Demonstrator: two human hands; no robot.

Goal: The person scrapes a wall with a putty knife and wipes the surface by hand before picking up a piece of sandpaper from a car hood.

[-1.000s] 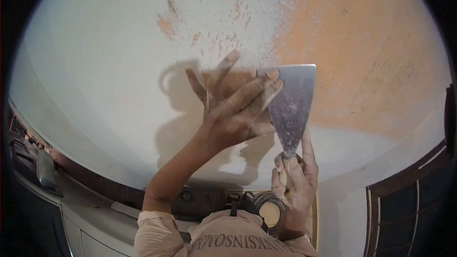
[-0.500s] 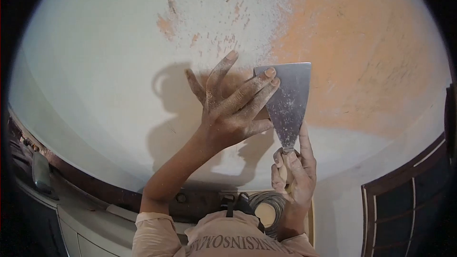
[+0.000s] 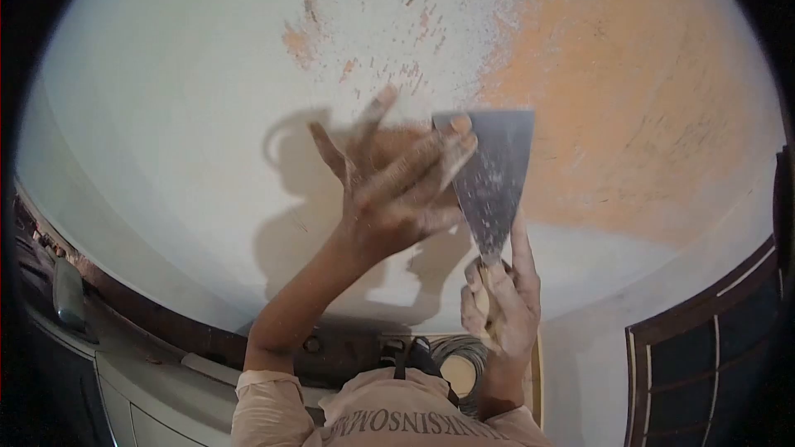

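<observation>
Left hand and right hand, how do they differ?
The left hand has fingers spread; the right hand curls around the scraper handle. Two left-hand fingertips overlap the blade, while the right hand sits lower, near its narrow end. Both look dusty.

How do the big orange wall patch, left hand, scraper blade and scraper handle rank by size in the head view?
1. Big orange wall patch
2. Left hand and scraper blade: too alike to rank
3. Scraper handle, partly hidden by the right hand
</observation>
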